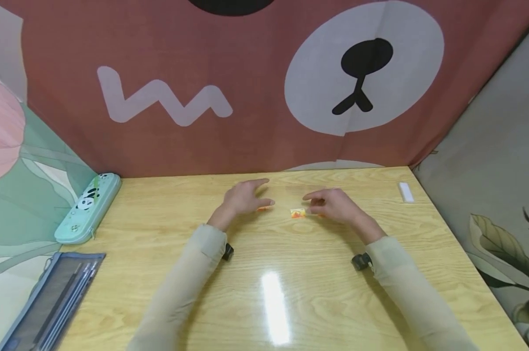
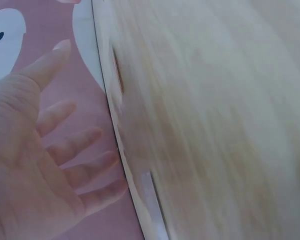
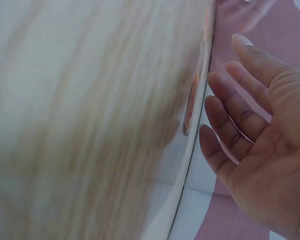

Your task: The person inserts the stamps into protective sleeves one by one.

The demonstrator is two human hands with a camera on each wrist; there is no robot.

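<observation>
Near the back of the wooden table (image 1: 317,282) lies a small flat orange-and-yellow piece (image 1: 298,213), between the two hands. My left hand (image 1: 243,197) hovers with thumb and fingers apart, holding nothing; a second orange piece (image 1: 262,208) shows partly behind its thumb. On the other side, my right hand (image 1: 333,204) is held over the table with loosely bent fingers, its tips close to the middle piece. A bit of orange peeks out below that hand. The right wrist view shows a thin orange piece (image 3: 191,107) edge-on, beside the relaxed fingers (image 3: 235,120).
A mint pencil case (image 1: 88,209) with a panda sits at the back left. In front of it is a blue-edged mesh pouch (image 1: 67,287) of pencils. A white eraser-like block (image 1: 406,192) lies at the back right. A bear-print curtain (image 1: 246,141) hangs behind the table.
</observation>
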